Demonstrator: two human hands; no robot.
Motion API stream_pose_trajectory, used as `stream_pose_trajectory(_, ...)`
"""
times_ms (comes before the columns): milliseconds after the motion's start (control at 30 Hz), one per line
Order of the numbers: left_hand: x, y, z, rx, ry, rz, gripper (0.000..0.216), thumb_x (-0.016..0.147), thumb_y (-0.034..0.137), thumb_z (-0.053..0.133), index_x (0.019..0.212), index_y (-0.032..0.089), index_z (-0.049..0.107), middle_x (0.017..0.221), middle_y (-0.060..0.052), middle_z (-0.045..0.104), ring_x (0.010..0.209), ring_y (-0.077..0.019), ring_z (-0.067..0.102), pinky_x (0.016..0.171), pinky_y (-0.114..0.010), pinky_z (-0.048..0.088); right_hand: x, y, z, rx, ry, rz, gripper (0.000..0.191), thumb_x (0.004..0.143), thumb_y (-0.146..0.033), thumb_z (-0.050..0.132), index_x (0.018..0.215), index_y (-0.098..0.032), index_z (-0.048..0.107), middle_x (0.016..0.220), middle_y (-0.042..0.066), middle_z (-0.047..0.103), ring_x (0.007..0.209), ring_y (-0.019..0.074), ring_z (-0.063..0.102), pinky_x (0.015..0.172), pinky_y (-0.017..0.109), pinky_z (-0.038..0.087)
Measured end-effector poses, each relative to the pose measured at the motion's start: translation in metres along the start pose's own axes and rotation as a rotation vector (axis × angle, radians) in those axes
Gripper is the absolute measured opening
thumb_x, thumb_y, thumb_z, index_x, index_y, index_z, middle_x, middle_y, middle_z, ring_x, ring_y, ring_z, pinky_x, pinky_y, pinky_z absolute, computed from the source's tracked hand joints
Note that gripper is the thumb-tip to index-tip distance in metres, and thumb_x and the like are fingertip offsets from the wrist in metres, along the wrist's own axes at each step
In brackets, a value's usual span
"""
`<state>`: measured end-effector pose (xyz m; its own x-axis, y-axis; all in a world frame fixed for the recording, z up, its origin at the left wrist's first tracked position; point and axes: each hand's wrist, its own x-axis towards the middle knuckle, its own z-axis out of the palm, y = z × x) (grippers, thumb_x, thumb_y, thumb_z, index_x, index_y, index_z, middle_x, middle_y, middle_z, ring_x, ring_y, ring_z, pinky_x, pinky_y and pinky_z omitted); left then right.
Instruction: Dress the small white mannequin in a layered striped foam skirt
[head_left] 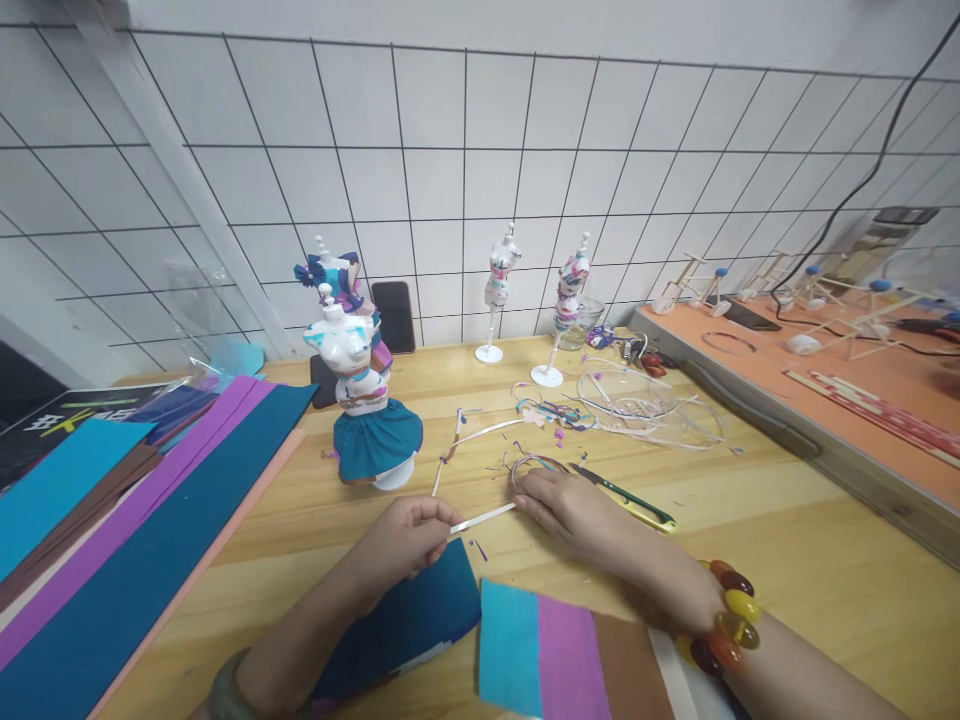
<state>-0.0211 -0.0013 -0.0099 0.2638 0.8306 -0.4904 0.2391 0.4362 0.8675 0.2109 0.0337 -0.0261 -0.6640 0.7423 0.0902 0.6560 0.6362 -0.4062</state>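
**White strip (484, 518) runs straight between left hand (409, 535) and right hand (562, 505)**

Low over the counter (817, 600), the left hand pinches one end of the strip between thumb and fingers. The right hand lies palm down over the other end; whether its fingers grip it, I cannot tell. Thread snips (634, 503) lie just beyond the right forearm. A dark teal sheet (427, 610) lies partly under the left forearm, beside a striped sheet (566, 650). A miniature dress form (341, 340) wearing a teal skirt (379, 440) stands beyond the left hand.

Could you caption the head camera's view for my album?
A white strip spans from left hand to right hand, near a teal-skirted mannequin.
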Motion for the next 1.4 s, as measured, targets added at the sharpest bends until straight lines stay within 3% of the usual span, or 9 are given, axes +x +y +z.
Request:
stream_pose_trajectory(167, 0.002, -0.004, 0.001, 0.11, 0.043, 0.069, 0.02, 0.067, 0.026, 0.05, 0.08, 0.014, 0.057, 0.044, 0.009, 0.041, 0.04, -0.0055, 0.029, 0.04, -0.018, 0.017, 0.0, 0.0, 0.0, 0.022, -0.006, -0.002, 0.023, 0.094, -0.027, 0.034, 0.089, -0.019, 0.054, 0.086, 0.005, 0.061, 0.078, 0.0168, 0.057, 0.07, 0.028, 0.042)
stream_pose_trajectory(367, 0.004, -0.007, -0.002, 0.101, 0.032, 0.103, 0.022, 0.072, 0.035, 0.051, 0.076, 0.015, 0.056, 0.052, 0.004, 0.054, 0.039, -0.0055, 0.03, 0.038, -0.018, 0.018, -0.001, 0.005, -0.002, 0.022, 0.013, 0.013, 0.023, 0.094, -0.025, 0.034, 0.093, -0.019, 0.055, 0.089, 0.006, 0.062, 0.083, 0.0175, 0.058, 0.074, 0.03, 0.043)
stream_pose_trajectory(567, 0.008, -0.01, -0.007, 0.069, -0.012, 0.125, 0.031, 0.076, 0.041, 0.047, 0.059, 0.016, 0.05, 0.045, 0.006, 0.045, 0.036, -0.0047, 0.023, 0.037, -0.019, 0.015, -0.003, 0.011, -0.006, 0.032, 0.012, 0.032, 0.026, 0.095, -0.027, 0.031, 0.091, -0.019, 0.055, 0.088, 0.007, 0.061, 0.08, 0.0176, 0.057, 0.074, 0.03, 0.043)
stream_pose_trajectory(800, 0.006, -0.01, -0.004, 0.171, 0.07, 0.195, 0.027, 0.072, 0.041, 0.055, 0.069, 0.014, 0.059, 0.053, 0.006, 0.044, 0.049, -0.0085, 0.036, 0.047, -0.02, 0.023, -0.003, 0.011, -0.004, 0.086, 0.002, 0.042, 0.028, 0.095, -0.029, 0.03, 0.092, -0.019, 0.056, 0.091, 0.008, 0.061, 0.082, 0.0187, 0.058, 0.075, 0.031, 0.043)
stream_pose_trajectory(967, 0.006, -0.006, -0.001, 0.232, 0.183, 0.259, 0.025, 0.072, 0.038, 0.052, 0.065, 0.014, 0.056, 0.054, 0.005, 0.042, 0.051, -0.0094, 0.035, 0.048, -0.021, 0.023, -0.003, 0.011, -0.003, 0.173, 0.032, 0.07, 0.029, 0.093, -0.031, 0.033, 0.098, -0.02, 0.059, 0.095, 0.008, 0.063, 0.086, 0.0195, 0.058, 0.078, 0.032, 0.044)
stream_pose_trajectory(1133, 0.008, -0.009, -0.003, 0.243, 0.205, 0.283, 0.02, 0.073, 0.034, 0.048, 0.065, 0.016, 0.052, 0.052, 0.007, 0.036, 0.05, -0.0092, 0.032, 0.047, -0.02, 0.022, -0.001, 0.015, -0.006, 0.248, 0.112, 0.081, 0.025, 0.091, -0.027, 0.04, 0.106, -0.021, 0.059, 0.105, 0.008, 0.06, 0.097, 0.0202, 0.055, 0.085, 0.034, 0.042)
stream_pose_trajectory(1267, 0.011, -0.013, -0.003, 0.229, 0.195, 0.288, 0.02, 0.073, 0.033, 0.048, 0.067, 0.015, 0.053, 0.053, 0.007, 0.038, 0.05, -0.0091, 0.033, 0.047, -0.02, 0.023, -0.003, -0.001, -0.019, 0.184, 0.187, 0.086, 0.02, 0.089, -0.022, 0.042, 0.1, -0.02, 0.059, 0.101, 0.008, 0.06, 0.095, 0.0204, 0.054, 0.083, 0.035, 0.042)
stream_pose_trajectory(1333, 0.013, -0.016, -0.003, 0.218, 0.187, 0.296, 0.02, 0.073, 0.033, 0.049, 0.068, 0.015, 0.055, 0.053, 0.006, 0.04, 0.05, -0.0092, 0.035, 0.047, -0.02, 0.024, -0.006, -0.019, -0.022, 0.157, 0.143, 0.072, 0.016, 0.089, -0.021, 0.043, 0.087, -0.019, 0.059, 0.088, 0.006, 0.061, 0.083, 0.019, 0.056, 0.075, 0.033, 0.043)
stream_pose_trajectory(1400, 0.014, -0.019, -0.004, 0.209, 0.182, 0.304, 0.02, 0.073, 0.034, 0.05, 0.069, 0.015, 0.056, 0.054, 0.006, 0.041, 0.05, -0.0091, 0.036, 0.047, -0.02, 0.024, -0.009, -0.04, -0.02, 0.161, 0.008, 0.079, 0.014, 0.087, -0.021, 0.046, 0.08, -0.021, 0.059, 0.079, 0.003, 0.061, 0.072, 0.0165, 0.056, 0.067, 0.029, 0.044)
